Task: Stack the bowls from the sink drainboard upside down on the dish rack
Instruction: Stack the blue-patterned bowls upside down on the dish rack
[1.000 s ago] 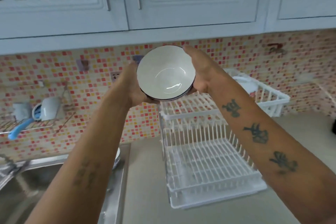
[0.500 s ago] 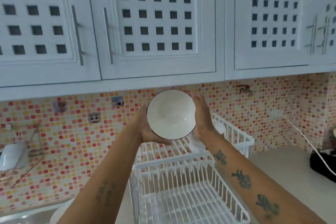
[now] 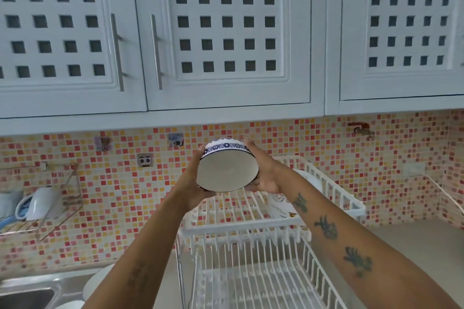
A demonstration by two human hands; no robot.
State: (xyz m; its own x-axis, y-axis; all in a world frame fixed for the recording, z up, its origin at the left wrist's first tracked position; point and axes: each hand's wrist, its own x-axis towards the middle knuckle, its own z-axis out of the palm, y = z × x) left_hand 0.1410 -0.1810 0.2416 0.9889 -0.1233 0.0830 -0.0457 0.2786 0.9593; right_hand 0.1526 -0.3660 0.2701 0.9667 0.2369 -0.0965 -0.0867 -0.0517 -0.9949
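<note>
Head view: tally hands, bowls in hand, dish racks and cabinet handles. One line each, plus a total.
Hands: 2 (left hand, right hand)
Bowls in hand: 1 (bowl, gripped by both hands)
Dish racks: 1 (dish rack, white, two tiers)
Cabinet handles: 2 (cabinet handles)
Total: 6
</note>
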